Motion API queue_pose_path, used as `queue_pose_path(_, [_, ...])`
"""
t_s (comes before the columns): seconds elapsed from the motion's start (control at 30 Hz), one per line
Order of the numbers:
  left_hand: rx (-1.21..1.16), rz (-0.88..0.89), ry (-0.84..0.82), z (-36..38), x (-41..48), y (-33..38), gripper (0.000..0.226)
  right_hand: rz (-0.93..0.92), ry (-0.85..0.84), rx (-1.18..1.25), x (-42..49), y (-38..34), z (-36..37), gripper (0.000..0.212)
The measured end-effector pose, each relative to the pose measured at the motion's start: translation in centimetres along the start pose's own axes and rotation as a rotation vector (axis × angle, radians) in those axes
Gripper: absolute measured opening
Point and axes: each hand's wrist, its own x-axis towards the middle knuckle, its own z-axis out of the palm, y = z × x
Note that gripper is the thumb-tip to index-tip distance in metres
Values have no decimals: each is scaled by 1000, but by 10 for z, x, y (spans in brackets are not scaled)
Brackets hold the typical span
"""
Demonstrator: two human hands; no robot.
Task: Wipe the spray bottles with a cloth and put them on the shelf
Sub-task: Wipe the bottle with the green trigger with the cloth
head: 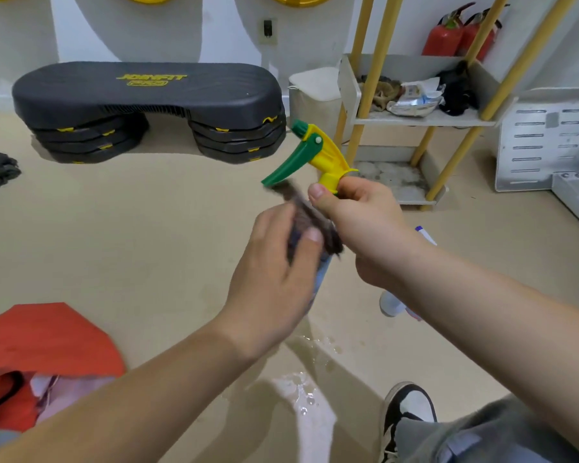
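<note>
A spray bottle with a yellow head and green trigger (310, 152) is held in the air in the middle of the head view. My right hand (365, 225) grips its neck just below the yellow head. My left hand (274, 272) holds a dark cloth (315, 222) wrapped round the bottle's bluish body (321, 275), which is mostly hidden. A second, white spray bottle (393, 304) lies on the floor behind my right forearm. The shelf (425, 120) with yellow posts stands at the back right.
Water is spilled on the beige floor (305, 396) near my shoe (405, 412). A black step platform (147, 105) sits at the back left, red fabric (44, 342) at the lower left. The shelf holds rags and packets; fire extinguishers (455, 35) stand behind it.
</note>
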Motion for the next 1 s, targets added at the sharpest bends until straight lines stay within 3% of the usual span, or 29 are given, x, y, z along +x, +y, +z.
queue_pose_path(0.03, [149, 159, 17, 0, -2, -7, 38, 15, -1, -8, -1, 0, 2, 33])
queue_pose_path(0.1, [143, 218, 26, -1, -2, -24, 48, 22, -8, -2, -4, -3, 5, 30])
queue_pose_path(0.17, [-86, 21, 33, -2, -7, -36, 46, -5, 18, 12, -1, -8, 3, 22])
queue_pose_path(0.23, [-414, -330, -18, -1, -10, -34, 36, -8, 102, 57, 5, -12, -2, 20])
queue_pose_path(0.3, [-787, -677, -136, 4, -9, -30, 57, 21, 172, 89, 9, -14, -6, 20])
queue_pose_path(0.37, [-1095, -835, -161, 4, -7, -22, 70, 71, 167, 86, 10, -10, -7, 23])
queue_pose_path(0.43, [-1196, -917, -66, 1, -2, -20, 58, 110, 127, 39, 8, -10, -7, 21])
queue_pose_path(0.5, [-1158, -980, 4, -1, 2, -22, 48, 117, 69, -20, 7, -13, -7, 21])
queue_pose_path(0.63, [-851, -991, 65, -3, 4, -28, 38, 95, -30, -99, 4, -17, -8, 30])
queue_pose_path(0.87, [-565, -687, 120, -4, 8, -23, 42, 25, -20, -10, 1, -15, -1, 28])
queue_pose_path(1.0, [-473, -547, 173, -7, 2, -16, 26, -10, 37, 26, 2, -19, 1, 25])
